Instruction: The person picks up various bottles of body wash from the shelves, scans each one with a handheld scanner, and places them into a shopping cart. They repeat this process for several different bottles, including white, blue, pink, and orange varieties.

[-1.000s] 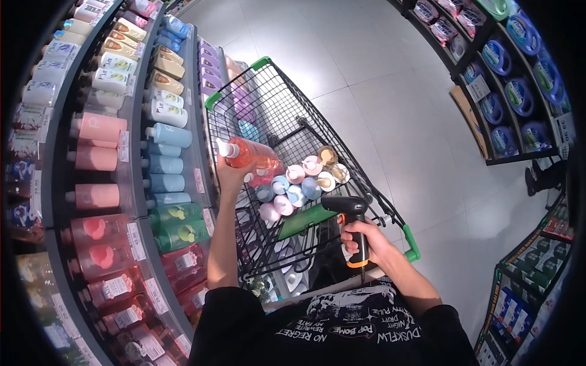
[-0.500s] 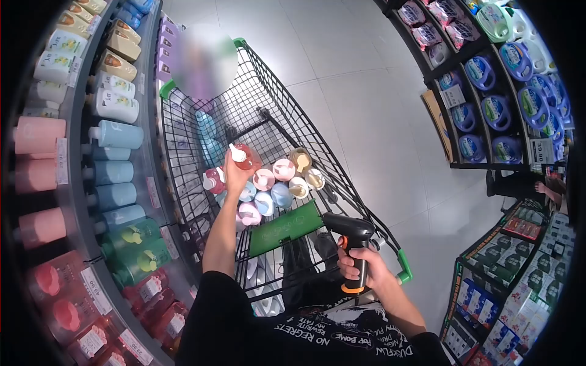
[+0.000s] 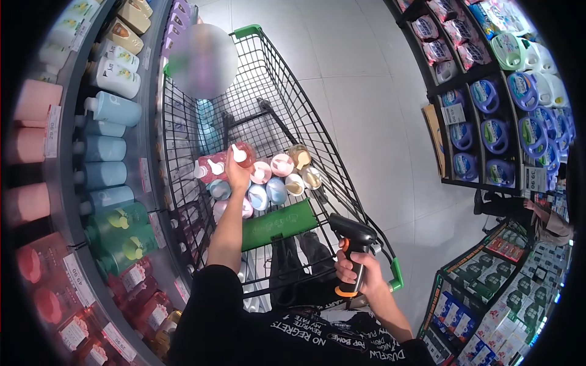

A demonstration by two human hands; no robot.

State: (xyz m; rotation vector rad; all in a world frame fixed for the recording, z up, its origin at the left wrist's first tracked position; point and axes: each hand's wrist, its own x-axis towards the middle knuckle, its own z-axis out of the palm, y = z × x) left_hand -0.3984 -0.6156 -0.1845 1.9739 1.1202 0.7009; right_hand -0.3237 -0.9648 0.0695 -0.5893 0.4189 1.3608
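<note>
Orange bottle now lower, among cart bottles, within left-hand fingers.

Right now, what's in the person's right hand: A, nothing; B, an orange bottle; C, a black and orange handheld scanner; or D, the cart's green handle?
C: the right hand is wrapped around the grip of the black and orange scanner, held above the cart's green handle, while the left hand holds the orange bottle in the cart.

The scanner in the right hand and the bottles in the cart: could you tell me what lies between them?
In the head view, the cart's green flap and black wire grid lie between the scanner, held by the right hand, and the bottles.
</note>
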